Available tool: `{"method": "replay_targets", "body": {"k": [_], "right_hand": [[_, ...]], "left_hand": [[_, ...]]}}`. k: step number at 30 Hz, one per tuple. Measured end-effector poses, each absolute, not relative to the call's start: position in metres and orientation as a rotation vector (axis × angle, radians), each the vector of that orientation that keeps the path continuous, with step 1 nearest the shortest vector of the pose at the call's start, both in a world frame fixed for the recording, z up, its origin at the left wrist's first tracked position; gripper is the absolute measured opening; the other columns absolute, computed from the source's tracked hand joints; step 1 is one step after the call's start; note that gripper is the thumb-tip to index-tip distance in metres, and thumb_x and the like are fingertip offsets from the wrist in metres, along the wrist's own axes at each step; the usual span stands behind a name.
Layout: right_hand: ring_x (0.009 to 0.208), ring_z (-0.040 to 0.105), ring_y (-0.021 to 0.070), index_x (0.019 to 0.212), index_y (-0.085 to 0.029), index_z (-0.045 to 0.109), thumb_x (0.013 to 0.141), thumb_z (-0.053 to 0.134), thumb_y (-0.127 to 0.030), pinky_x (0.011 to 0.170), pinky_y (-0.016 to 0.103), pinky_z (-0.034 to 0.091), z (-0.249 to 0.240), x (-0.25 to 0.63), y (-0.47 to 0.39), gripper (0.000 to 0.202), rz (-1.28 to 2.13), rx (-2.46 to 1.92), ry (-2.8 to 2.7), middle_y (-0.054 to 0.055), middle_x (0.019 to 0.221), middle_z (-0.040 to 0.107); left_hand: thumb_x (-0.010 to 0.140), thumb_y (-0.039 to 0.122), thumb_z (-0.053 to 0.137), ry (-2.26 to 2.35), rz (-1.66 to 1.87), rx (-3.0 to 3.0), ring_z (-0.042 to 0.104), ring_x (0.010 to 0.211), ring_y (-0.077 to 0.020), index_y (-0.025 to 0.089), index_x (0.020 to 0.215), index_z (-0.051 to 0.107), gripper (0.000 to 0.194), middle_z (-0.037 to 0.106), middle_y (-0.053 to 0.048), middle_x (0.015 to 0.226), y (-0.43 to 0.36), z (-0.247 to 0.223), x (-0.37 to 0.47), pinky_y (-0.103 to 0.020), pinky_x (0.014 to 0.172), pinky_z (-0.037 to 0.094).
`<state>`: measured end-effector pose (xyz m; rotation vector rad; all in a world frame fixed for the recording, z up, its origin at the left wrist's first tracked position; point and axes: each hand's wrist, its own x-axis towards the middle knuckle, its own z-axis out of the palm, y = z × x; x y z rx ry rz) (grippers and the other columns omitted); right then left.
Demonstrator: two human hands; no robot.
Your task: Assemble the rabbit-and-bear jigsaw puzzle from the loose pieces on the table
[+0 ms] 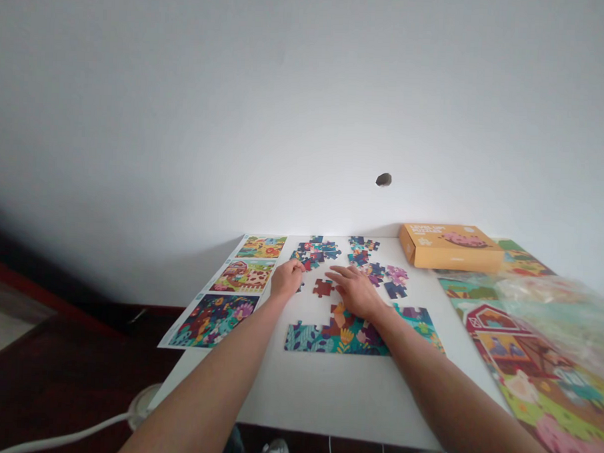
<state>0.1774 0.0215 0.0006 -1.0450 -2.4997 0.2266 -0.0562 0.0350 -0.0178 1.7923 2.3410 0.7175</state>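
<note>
Forearms, joined puzzle strip, orange box label unreadable

Both hands are resting on the desk: left hand touching loose pieces, right hand lying flat beside a red piece, above the part-built puzzle. Box sitting far right.

Finished farm puzzle cut off right; plastic bag blurred.
</note>
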Motion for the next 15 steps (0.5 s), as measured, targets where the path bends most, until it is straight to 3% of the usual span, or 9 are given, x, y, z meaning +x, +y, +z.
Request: {"method": "replay_targets", "body": {"k": [2,7,11,15], "right_hand": [[0.113,0.048,0.0219,0.128,-0.032,0.057,0.088,0.047,-0.013,0.091,0.036,0.036,-0.001,0.174,0.022,0.046,0.244,-0.937,-2.6,0.001,0.135,0.056],[0.104,0.047,0.022,0.111,-0.027,0.068,0.092,0.052,-0.021,0.088,0.037,0.03,-0.003,0.169,0.024,0.026,0.241,-0.972,-2.613,0.004,0.115,0.066],[0.1,0.046,0.0234,0.115,-0.03,0.066,0.092,0.054,-0.029,0.085,0.037,0.03,0.002,0.168,0.022,0.026,0.181,-0.994,-2.676,0.006,0.105,0.064],[0.103,0.045,0.0242,0.119,-0.032,0.064,0.093,0.052,-0.027,0.085,0.037,0.031,0.005,0.165,0.019,0.029,0.134,-1.002,-2.702,0.007,0.116,0.059]], "left_hand": [[0.082,0.017,0.047,2.33,0.715,1.782,0.064,0.08,-0.0174,0.027,0.084,0.071,0.026,0.073,0.001,0.085,0.036,-0.018,-0.056,-0.025,0.064,0.04],[0.082,0.017,0.047,2.308,0.704,1.776,0.065,0.083,-0.017,0.027,0.083,0.072,0.027,0.074,0.002,0.088,0.037,-0.017,-0.055,-0.024,0.065,0.04],[0.083,0.017,0.045,2.291,0.709,1.796,0.065,0.086,-0.017,0.028,0.082,0.072,0.029,0.074,0.002,0.09,0.036,-0.015,-0.053,-0.024,0.067,0.041],[0.082,0.015,0.045,2.305,0.721,1.812,0.065,0.085,-0.018,0.026,0.079,0.071,0.029,0.074,0.0,0.088,0.034,-0.013,-0.053,-0.025,0.067,0.041]]}}
